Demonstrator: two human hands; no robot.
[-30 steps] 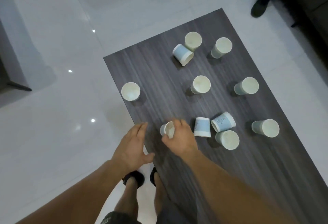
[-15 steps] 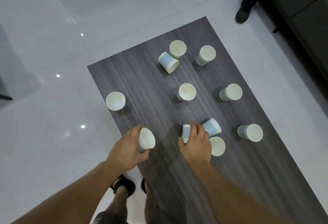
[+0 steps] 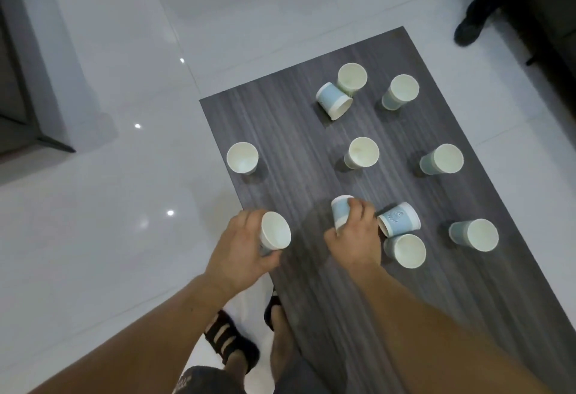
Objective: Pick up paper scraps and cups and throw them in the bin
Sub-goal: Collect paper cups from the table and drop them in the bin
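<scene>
Several pale blue paper cups are scattered over the dark wood table (image 3: 296, 125). My left hand (image 3: 241, 251) holds one cup (image 3: 274, 234) at the table's near left edge, its mouth tilted toward me. My right hand (image 3: 353, 237) is closed over an upturned blue cup (image 3: 339, 211), lifted off the table. Right beside that hand a cup with a printed figure (image 3: 399, 219) lies on its side, and an upright cup (image 3: 405, 250) stands below it. No bin and no paper scraps are in view.
More cups stand or lie further out: one near the left edge (image 3: 242, 158), one mid-table (image 3: 361, 153), others at the far end (image 3: 335, 102) and right side (image 3: 473, 234). Another person's dark shoes (image 3: 473, 19) are beyond the far right corner. White tiled floor lies to the left.
My right hand handed a cup to my left hand, then reached right and closed on the upturned blue cup. The left hand now holds its cup near the table edge.
</scene>
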